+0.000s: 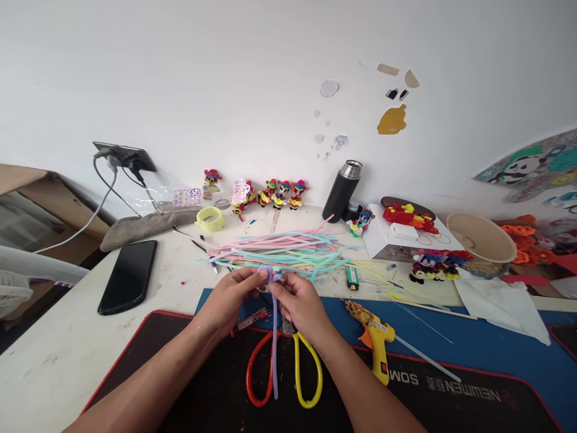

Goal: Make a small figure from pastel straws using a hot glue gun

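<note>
Between my fingertips is a purple pipe cleaner (274, 355), wound into a small bundle at its top while its long tail hangs straight down. My left hand (234, 294) pinches the bundle from the left. From the other side, my right hand (300, 300) grips it with thumb and fingers. Some light blue shows at the bundle's right edge, but its shape is too small to tell. Below the hands lie scissors (308, 376) with one red and one yellow handle, their blades partly hidden. Behind my hands spreads a pile of pink, mint and yellow pipe cleaners (279, 249).
A yellow glue gun (381, 343) lies right of my hands on the black mat (198, 373). A phone (127, 276) rests at left. Several small figures (282, 195), a black flask (342, 192) and a beige bowl (482, 237) stand along the wall.
</note>
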### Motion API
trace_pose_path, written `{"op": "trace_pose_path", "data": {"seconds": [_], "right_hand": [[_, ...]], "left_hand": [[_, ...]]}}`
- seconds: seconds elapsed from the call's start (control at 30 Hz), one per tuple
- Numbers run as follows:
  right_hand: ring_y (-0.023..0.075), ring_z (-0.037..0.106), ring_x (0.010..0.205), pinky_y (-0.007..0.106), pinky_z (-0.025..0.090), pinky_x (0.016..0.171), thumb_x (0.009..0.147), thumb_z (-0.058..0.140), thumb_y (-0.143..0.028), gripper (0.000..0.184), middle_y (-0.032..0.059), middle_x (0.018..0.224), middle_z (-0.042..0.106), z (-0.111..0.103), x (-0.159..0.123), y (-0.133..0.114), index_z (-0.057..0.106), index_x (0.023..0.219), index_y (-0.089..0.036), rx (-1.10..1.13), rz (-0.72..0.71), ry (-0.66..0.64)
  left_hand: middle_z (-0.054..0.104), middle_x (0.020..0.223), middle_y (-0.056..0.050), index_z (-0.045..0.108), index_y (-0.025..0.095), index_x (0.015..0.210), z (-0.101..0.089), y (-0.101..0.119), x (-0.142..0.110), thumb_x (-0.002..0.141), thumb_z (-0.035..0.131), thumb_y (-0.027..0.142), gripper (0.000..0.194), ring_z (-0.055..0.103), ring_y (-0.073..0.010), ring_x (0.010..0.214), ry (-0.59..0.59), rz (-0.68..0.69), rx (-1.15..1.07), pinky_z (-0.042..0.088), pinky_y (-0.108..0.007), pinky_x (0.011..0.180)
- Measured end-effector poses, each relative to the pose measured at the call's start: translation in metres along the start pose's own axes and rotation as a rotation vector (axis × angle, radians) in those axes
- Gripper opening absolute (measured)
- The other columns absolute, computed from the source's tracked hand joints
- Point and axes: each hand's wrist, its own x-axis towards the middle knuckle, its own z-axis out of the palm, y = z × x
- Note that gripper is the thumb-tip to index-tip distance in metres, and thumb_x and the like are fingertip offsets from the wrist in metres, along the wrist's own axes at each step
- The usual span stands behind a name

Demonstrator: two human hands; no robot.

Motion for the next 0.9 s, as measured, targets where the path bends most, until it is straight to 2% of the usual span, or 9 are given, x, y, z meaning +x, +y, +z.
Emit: {"op": "trace_pose_path", "data": {"seconds": [0.23,0.43,0.6,0.9], "right_hand": [[0.0066,0.031,0.043,0.023,0.022,0.04,0.08,0.079,-0.055,0.04,-0.0078,0.059,0.044,0.0,-0.0018,-0.0002,0.059,0.082,-0.021,-0.068,-0.029,0.031],[0.0079,0.032,0.045,0.024,0.023,0.042,0.082,0.078,-0.057,0.042,-0.0069,0.06,0.046,-0.0017,-0.0018,0.0025,0.065,0.096,-0.019,-0.136,-0.06,0.068],[0.0073,0.033,0.046,0.024,0.024,0.043,0.087,0.073,-0.058,0.04,-0.0035,0.068,0.054,-0.0012,-0.003,0.0027,0.066,0.094,-0.019,-0.138,-0.078,0.015],[0.007,0.034,0.042,0.023,0.024,0.04,0.085,0.074,-0.056,0.042,-0.0082,0.06,0.049,-0.0001,-0.0028,0.0008,0.061,0.1,-0.019,-0.094,-0.062,0.042]], "left_hand": [[0.064,0.068,-0.003,0.069,0.018,0.067,0.0022,0.0031,-0.003,0.074,0.081,0.058,0.043,0.055,-0.0183,0.069,0.002,0.063,0.097,0.044,-0.028,0.066],[0.057,0.065,0.001,0.067,0.019,0.069,-0.0012,0.002,-0.0028,0.085,0.071,0.059,0.044,0.048,-0.0163,0.065,0.008,0.162,0.274,0.038,-0.028,0.064],[0.054,0.066,0.001,0.063,0.02,0.069,-0.0023,0.0028,-0.0037,0.088,0.067,0.061,0.046,0.046,-0.0169,0.067,-0.01,0.168,0.329,0.036,-0.028,0.064],[0.056,0.064,0.0,0.06,0.021,0.065,0.0006,0.0089,-0.0056,0.089,0.061,0.067,0.052,0.049,-0.0187,0.065,0.003,0.202,0.465,0.039,-0.029,0.063]]}}
